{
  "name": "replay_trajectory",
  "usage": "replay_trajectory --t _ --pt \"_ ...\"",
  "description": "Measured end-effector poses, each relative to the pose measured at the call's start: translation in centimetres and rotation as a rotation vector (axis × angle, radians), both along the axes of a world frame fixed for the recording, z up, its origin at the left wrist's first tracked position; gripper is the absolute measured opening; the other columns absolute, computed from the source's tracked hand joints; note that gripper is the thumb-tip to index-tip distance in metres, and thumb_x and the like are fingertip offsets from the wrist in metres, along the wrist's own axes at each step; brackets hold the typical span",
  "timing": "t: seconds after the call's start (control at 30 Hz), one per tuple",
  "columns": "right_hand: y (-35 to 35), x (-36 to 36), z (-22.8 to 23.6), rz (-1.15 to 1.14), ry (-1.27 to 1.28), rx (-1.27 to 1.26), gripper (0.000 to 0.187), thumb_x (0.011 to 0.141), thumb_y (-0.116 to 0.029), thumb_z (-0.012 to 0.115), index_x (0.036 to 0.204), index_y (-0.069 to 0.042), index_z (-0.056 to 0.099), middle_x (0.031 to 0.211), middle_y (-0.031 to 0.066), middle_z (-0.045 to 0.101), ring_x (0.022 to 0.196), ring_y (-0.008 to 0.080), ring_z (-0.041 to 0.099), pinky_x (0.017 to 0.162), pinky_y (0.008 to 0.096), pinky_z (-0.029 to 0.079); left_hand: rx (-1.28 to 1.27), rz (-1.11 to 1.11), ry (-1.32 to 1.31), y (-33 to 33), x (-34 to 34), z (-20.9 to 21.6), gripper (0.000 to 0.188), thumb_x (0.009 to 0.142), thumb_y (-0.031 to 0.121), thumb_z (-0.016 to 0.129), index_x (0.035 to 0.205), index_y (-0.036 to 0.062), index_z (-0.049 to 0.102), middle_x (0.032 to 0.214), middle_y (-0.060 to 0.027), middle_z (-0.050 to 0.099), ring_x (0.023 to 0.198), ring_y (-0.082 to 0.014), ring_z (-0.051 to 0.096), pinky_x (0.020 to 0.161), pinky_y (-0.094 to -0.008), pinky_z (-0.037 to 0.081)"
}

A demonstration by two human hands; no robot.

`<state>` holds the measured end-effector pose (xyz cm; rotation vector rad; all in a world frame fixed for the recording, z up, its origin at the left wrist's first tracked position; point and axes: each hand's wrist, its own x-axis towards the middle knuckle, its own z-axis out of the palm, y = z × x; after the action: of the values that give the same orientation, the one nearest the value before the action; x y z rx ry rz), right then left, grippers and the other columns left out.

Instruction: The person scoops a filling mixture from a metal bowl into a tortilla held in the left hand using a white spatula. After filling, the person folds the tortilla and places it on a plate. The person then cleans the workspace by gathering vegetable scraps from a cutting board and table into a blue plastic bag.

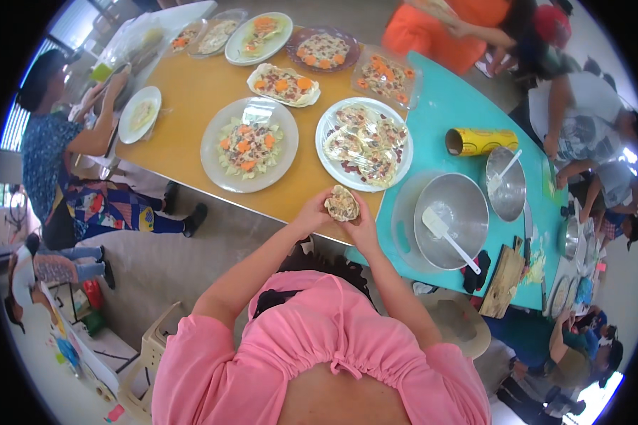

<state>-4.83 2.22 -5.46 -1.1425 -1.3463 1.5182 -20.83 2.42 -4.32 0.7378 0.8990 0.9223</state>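
Held between the left hand (315, 214) and right hand (363, 225) by the near edge of the tabletop (181, 127), the food cup (342, 204) might spill if either grip slackens.

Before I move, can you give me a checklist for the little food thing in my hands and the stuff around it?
1. Left hand and right hand both holding the small cup-shaped food: ok.
2. Its filled side showing to the head camera: ok.
3. Its underside whole: cannot tell, it's hidden.
4. Clear wrap over the food on the white plate just beyond: ok.
5. White spatula wholly inside the big metal bowl: not ok, its handle sticks out past the rim.
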Motion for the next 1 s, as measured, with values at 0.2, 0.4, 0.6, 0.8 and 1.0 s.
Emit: replay_trajectory --t 0.2,0.4,0.6,0.8,1.0 --pt "1.3 -0.4 -1.9 -0.053 -0.159 0.096 0.068 0.071 0.003 0.065 0.131 -0.005 0.032 0.125 0.0100 0.042 0.114 0.0192 0.044 0.097 0.0317 0.037 0.068 0.021 0.238 1.7 0.0 -1.2 0.069 0.068 -0.009 0.058 0.131 0.0037 0.033 0.123 -0.0073 0.045 0.112 -0.0171 0.047 0.094 -0.0291 0.040" --pt "0.7 -0.8 0.3 -0.043 -0.221 0.210 0.062 0.073 -0.001 0.064 0.129 -0.006 0.037 0.123 0.0086 0.044 0.114 0.0189 0.045 0.096 0.0312 0.037 -0.021 -0.046 0.215 1.3 -1.4 0.5 0.058 0.068 -0.007 0.060 0.122 0.0052 0.044 0.112 -0.0050 0.053 0.104 -0.0157 0.052 0.086 -0.0275 0.043" --pt "-1.5 0.6 3.9 -0.092 0.006 0.094 0.059 0.070 -0.004 0.066 0.123 -0.005 0.042 0.118 0.0120 0.047 0.112 0.0256 0.046 0.095 0.0332 0.036 -0.094 -0.122 0.050 0.1 -0.9 2.3 0.057 0.068 -0.010 0.058 0.120 0.0062 0.043 0.112 -0.0050 0.052 0.104 -0.0161 0.052 0.087 -0.0282 0.044" --pt "-2.7 2.7 5.9 -0.115 -0.132 0.144 0.059 0.069 -0.002 0.066 0.123 -0.006 0.042 0.118 0.0122 0.047 0.110 0.0266 0.046 0.094 0.0341 0.037 -0.157 -0.178 -0.093 -0.3 1.1 3.9 0.061 0.069 -0.010 0.058 0.124 0.0072 0.039 0.115 -0.0052 0.051 0.105 -0.0165 0.052 0.088 -0.0298 0.045" --pt "-3.1 4.4 6.4 -0.087 -0.124 0.159 0.059 0.074 -0.003 0.063 0.128 -0.007 0.038 0.124 0.0108 0.041 0.117 0.0218 0.041 0.098 0.0329 0.036 -0.199 -0.193 -0.192 -0.5 2.7 4.6 0.068 0.069 -0.011 0.058 0.130 0.0082 0.035 0.120 -0.0061 0.049 0.109 -0.0174 0.050 0.090 -0.0304 0.044"
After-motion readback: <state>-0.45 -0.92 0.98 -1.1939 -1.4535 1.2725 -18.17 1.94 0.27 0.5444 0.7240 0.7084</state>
